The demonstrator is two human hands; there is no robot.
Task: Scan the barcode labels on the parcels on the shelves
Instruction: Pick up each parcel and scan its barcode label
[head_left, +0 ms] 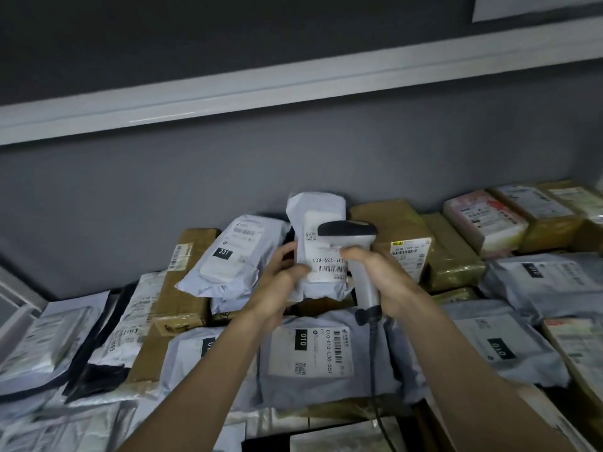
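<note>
parcels [310, 350] crowd beneath held parcel [318, 220].

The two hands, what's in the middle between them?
In the head view, a small white parcel sits between the left hand and the right hand, which grips the scanner.

The scanner [355, 252] hides part of the held parcel's label [321, 256]; its cable [375, 380] leaves the bottom edge.
</note>
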